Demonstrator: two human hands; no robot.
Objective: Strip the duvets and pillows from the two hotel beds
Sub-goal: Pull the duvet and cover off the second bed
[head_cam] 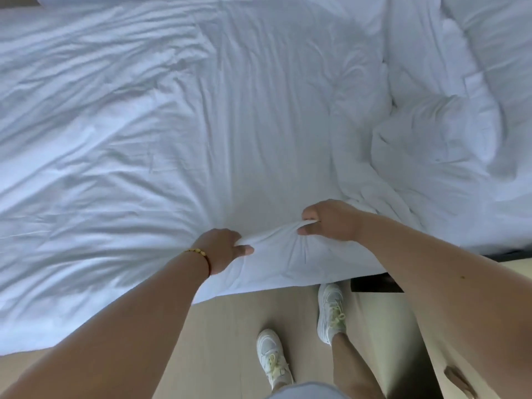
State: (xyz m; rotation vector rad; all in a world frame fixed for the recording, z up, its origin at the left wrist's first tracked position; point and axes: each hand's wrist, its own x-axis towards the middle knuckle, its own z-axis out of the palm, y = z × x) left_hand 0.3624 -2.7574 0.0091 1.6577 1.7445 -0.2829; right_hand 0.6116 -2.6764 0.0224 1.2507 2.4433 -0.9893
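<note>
Left hand (223, 249), right hand (331, 221), fists gripping duvet (172, 139)

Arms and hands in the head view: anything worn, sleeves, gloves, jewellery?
Both forearms are bare, no sleeves in view, no gloves. The left hand has a thin bracelet at the wrist, gold beads on a red cord. The right hand wears nothing visible.

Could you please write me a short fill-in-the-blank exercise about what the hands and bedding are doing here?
1. Both hands grip the edge of the white ____ duvet.
2. The gold beaded bracelet is on the ____ wrist.
3. The right hand and left hand are both ____ on the fabric.
4. The pale wooden floor shows two white ____.

Missing words: wrinkled; left; closed; sneakers
</note>
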